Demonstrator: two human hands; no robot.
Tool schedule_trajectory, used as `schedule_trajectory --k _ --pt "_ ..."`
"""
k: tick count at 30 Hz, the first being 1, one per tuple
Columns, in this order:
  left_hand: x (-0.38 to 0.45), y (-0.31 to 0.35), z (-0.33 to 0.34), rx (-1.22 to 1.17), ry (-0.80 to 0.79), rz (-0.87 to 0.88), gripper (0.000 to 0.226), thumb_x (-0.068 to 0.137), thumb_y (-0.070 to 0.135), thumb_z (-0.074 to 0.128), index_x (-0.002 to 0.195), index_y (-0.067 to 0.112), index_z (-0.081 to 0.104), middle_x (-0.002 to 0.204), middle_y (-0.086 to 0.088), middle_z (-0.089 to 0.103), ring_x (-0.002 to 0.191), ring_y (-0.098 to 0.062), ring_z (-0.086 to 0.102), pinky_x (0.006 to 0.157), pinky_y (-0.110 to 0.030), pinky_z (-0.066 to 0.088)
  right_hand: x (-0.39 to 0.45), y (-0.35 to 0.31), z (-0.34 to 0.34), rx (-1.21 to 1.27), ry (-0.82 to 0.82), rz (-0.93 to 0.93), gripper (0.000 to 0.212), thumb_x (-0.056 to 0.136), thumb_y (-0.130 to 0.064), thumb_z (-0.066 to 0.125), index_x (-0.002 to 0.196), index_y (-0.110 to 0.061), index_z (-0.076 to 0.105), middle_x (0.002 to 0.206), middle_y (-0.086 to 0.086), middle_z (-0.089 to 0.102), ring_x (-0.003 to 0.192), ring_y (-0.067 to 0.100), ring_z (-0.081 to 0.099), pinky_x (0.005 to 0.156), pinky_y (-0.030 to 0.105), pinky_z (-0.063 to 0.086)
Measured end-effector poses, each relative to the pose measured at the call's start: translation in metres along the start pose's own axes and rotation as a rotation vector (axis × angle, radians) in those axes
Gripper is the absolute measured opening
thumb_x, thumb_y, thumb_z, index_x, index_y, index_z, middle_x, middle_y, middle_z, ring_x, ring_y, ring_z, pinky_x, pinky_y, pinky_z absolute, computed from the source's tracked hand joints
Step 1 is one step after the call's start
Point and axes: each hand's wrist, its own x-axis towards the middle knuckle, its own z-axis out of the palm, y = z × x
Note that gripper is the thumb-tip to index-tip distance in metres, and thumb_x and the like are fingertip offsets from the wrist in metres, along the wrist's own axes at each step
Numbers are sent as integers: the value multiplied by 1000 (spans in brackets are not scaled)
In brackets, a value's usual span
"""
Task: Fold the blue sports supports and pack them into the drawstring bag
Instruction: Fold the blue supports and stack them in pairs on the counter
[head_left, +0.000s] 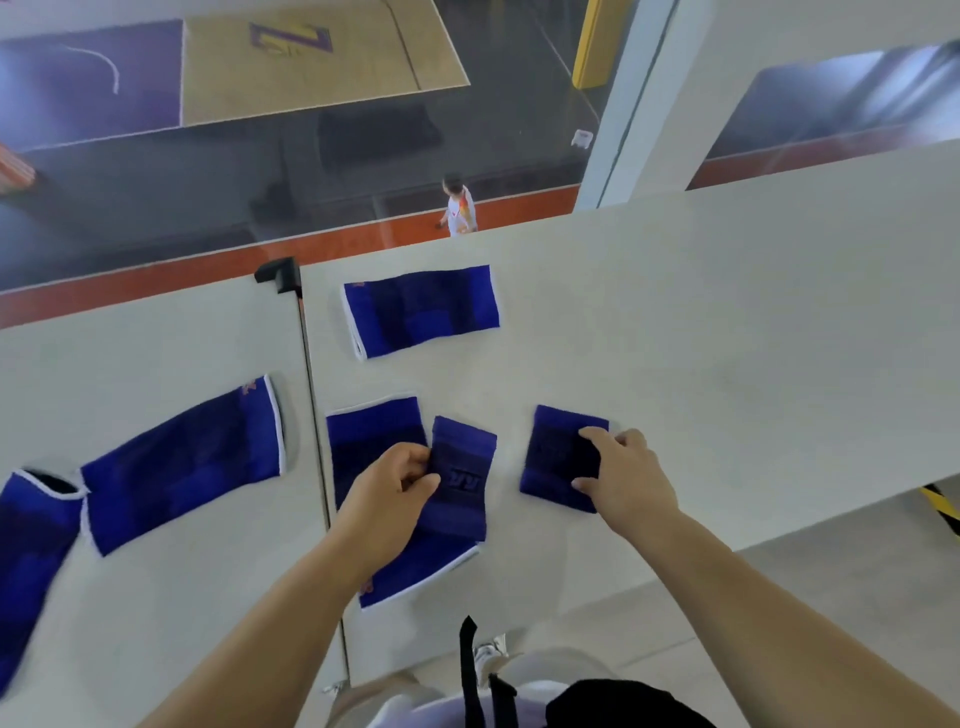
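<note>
left hand (396, 480): fingers are closed on the left edge of a small dark-blue support (460, 475), which is pinched between thumb and fingers and is lifted slightly over a longer support.
right hand (626, 475): fingers are curled over the right edge of a folded support (558, 460), which is pressed flat on the table; the thumb is laid against its near side.
longer support (371, 444): it is laid flat under the left hand, partly covered by the wrist and the small piece; its white-trimmed end (415, 577) is seen near the table edge.
far support (421, 310): it is laid unfolded beyond both hands, well apart from them.
left supports: one (182, 465) is spread across the seam on the neighbouring table (156, 597); another (31, 551) is cut off by the frame edge.
table (727, 322): white, bordered by glass beyond.
black bag (623, 701): it is seen at the person's waist, with a black strap (469, 670) hanging beside it.
clamp (280, 273): black, fixed at the far end of the seam.
</note>
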Motion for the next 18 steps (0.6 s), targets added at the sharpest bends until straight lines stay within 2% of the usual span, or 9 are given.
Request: schedule_trajectory --k 4,6,9,12,16,18 --pt "9 7 18 -22 -23 -6 15 93 17 54 94 32 54 99 10 66 90 -6 62 71 -20 50 -2 27 -10 138 -9 81 61 85 -20 67 136 -30 37 117 9 48 95 25 56 76 35 50" --pt "14 8 29 -34 -51 -24 13 92 17 55 98 28 57 99 7 68 91 -9 64 77 -27 54 -3 35 -10 220 10 99 62 82 -15 70 133 -23 36 103 7 54 86 23 56 70 34 47" --pt "21 8 44 -18 -72 -52 14 91 17 58 104 23 58 101 4 68 92 -11 64 81 -32 56 -2 41 -9 334 26 163 60 80 -12 72 126 -13 33 98 9 59 85 24 58 69 34 46" --pt "24 6 51 36 -67 -51 19 89 16 60 108 19 57 103 2 67 91 -10 63 76 -23 52 1 43 -9 373 8 190 48 80 -11 72 113 -11 37 97 8 59 86 24 58 69 33 45" --pt "25 0 48 30 -50 -78 15 88 17 61 100 25 57 100 3 67 90 -12 64 83 -35 56 5 45 -9 303 12 115 20 86 -13 64 97 -16 47 90 1 57 84 22 56 72 31 44" --pt "26 -2 46 24 -44 -86 14 89 17 61 100 25 59 99 4 68 90 -12 64 84 -37 56 5 44 -12 323 56 78 8 91 -14 57 96 -17 52 92 1 60 83 20 57 71 30 45"
